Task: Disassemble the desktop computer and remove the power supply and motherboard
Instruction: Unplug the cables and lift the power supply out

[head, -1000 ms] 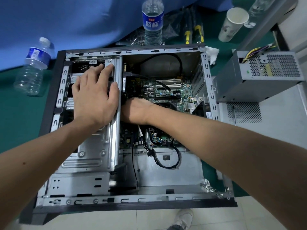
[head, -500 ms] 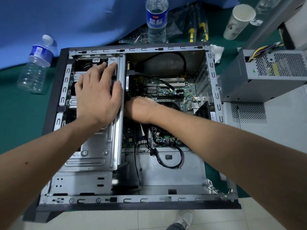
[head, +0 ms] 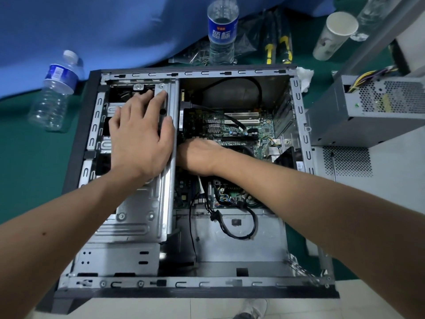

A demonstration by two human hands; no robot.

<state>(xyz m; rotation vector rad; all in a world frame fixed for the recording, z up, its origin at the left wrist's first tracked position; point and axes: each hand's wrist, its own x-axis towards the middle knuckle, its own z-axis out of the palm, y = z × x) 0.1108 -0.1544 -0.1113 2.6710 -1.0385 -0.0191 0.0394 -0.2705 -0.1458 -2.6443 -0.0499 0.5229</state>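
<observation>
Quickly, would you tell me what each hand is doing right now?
Left hand: open, fingers straight, pressing flat on the drive cage.
Right hand: reaching into the case beside the cage; its fingers are hidden, so cannot tell.

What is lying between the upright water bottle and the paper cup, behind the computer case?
In the head view, yellow-and-black tools lie on the green mat between the water bottle and the paper cup.
</observation>
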